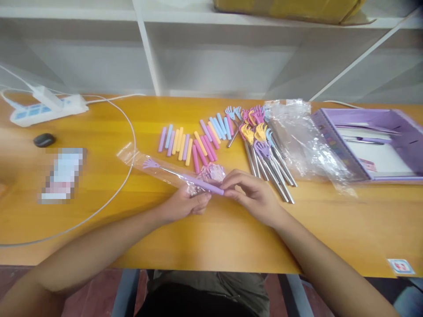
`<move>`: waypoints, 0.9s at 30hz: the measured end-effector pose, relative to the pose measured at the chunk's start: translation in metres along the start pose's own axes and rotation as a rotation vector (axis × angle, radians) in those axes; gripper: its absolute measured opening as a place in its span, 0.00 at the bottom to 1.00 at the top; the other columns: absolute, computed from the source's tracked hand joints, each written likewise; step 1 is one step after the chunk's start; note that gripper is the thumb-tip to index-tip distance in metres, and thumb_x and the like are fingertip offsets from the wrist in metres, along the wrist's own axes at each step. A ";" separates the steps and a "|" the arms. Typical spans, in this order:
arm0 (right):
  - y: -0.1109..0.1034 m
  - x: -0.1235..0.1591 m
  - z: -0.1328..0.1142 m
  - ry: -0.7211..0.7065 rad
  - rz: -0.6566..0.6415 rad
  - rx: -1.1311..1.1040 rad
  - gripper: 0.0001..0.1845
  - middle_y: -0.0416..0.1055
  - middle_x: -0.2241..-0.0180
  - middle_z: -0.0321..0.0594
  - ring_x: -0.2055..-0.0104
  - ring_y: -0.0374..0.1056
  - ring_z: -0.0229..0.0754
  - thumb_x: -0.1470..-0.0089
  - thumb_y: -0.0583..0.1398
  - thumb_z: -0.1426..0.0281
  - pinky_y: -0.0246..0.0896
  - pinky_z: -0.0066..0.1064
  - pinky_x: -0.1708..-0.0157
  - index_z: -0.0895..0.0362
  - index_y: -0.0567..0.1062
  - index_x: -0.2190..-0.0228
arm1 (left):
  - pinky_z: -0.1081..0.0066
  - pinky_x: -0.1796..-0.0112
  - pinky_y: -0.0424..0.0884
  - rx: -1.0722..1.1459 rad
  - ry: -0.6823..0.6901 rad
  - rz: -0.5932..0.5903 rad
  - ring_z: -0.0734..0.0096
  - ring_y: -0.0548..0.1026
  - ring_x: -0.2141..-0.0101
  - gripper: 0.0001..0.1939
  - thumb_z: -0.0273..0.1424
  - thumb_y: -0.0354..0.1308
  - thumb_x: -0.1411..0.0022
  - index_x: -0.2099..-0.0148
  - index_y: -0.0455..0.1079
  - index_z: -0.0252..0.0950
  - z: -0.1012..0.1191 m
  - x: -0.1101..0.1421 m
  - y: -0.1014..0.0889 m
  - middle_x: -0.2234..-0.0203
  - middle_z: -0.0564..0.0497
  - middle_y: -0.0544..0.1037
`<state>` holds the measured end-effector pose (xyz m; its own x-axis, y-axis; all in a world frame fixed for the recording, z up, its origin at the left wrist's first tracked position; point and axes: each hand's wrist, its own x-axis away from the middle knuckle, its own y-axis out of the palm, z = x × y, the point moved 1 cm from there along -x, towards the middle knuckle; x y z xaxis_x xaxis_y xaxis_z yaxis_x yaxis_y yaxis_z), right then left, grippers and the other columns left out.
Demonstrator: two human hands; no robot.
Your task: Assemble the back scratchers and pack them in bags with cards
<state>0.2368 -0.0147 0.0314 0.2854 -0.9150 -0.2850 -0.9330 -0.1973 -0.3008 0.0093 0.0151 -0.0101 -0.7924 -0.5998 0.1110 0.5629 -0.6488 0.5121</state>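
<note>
A purple back scratcher [178,175] with a small hand-shaped head lies inside a clear plastic sleeve [139,160] on the wooden table [330,229]. My left hand [185,203] pinches the sleeve's open end around the handle. My right hand [249,191] grips the purple handle's end with thumb and fingers. Just beyond my hands lie several pastel foam grips [191,143] and a pile of metal-shafted scratchers [264,145] with coloured hand heads.
Crumpled clear plastic bags [304,136] sit right of the pile, beside an open purple box [373,145]. At the left are a white power strip [46,108] with a cable [127,132], a dark mouse-like object [44,140] and a blurred card [62,174].
</note>
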 end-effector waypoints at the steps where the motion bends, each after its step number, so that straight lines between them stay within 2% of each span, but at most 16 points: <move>1: 0.002 -0.001 0.000 -0.014 0.009 0.021 0.03 0.77 0.63 0.39 0.60 0.74 0.42 0.33 0.68 0.67 0.70 0.35 0.56 0.53 0.82 0.60 | 0.74 0.76 0.55 -0.054 -0.029 -0.023 0.79 0.53 0.79 0.22 0.45 0.65 0.28 0.42 0.70 0.36 0.000 0.002 0.001 0.78 0.64 0.58; 3: 0.008 0.000 -0.001 -0.027 0.029 0.042 0.04 0.73 0.65 0.37 0.63 0.71 0.40 0.35 0.70 0.67 0.68 0.34 0.60 0.53 0.81 0.63 | 0.73 0.74 0.58 -0.183 -0.055 -0.056 0.77 0.56 0.77 0.18 0.43 0.62 0.26 0.43 0.70 0.36 0.000 0.005 0.004 0.76 0.62 0.60; 8: 0.020 0.006 -0.001 -0.003 -0.012 -0.064 0.06 0.71 0.65 0.37 0.64 0.68 0.39 0.36 0.70 0.67 0.67 0.33 0.62 0.53 0.79 0.62 | 0.67 0.59 0.72 -0.500 0.058 -0.077 0.66 0.72 0.62 0.08 0.34 0.62 0.29 0.50 0.75 0.37 0.004 0.008 0.011 0.61 0.49 0.76; 12: 0.021 0.010 0.001 0.031 -0.060 -0.177 0.08 0.74 0.63 0.39 0.61 0.72 0.41 0.36 0.71 0.64 0.69 0.36 0.58 0.52 0.80 0.58 | 0.62 0.52 0.75 -0.401 0.081 -0.090 0.61 0.76 0.55 0.08 0.34 0.60 0.26 0.49 0.76 0.37 0.002 0.006 0.011 0.56 0.45 0.79; 15: 0.019 0.009 0.000 0.033 -0.068 -0.188 0.05 0.78 0.63 0.40 0.59 0.75 0.42 0.34 0.70 0.64 0.71 0.37 0.55 0.52 0.82 0.60 | 0.59 0.49 0.75 -0.385 0.083 -0.090 0.59 0.77 0.52 0.08 0.33 0.62 0.28 0.49 0.77 0.37 0.003 0.006 0.009 0.53 0.44 0.80; 22: 0.025 0.008 -0.004 0.118 -0.011 -0.203 0.11 0.77 0.68 0.38 0.71 0.73 0.38 0.35 0.70 0.60 0.72 0.33 0.66 0.54 0.81 0.64 | 0.59 0.48 0.75 -0.543 0.022 -0.139 0.59 0.77 0.50 0.11 0.33 0.55 0.25 0.47 0.76 0.37 0.001 0.009 0.006 0.52 0.43 0.80; 27: 0.027 0.009 -0.004 0.056 -0.049 -0.052 0.13 0.78 0.64 0.40 0.66 0.72 0.40 0.36 0.71 0.59 0.70 0.34 0.63 0.53 0.81 0.56 | 0.61 0.50 0.75 -0.487 0.043 -0.136 0.60 0.77 0.52 0.10 0.33 0.58 0.26 0.47 0.75 0.38 0.001 0.007 0.007 0.53 0.44 0.80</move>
<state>0.2132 -0.0294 0.0241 0.3195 -0.9219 -0.2192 -0.9288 -0.2589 -0.2652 0.0076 0.0072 -0.0049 -0.8617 -0.5065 0.0305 0.5074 -0.8595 0.0616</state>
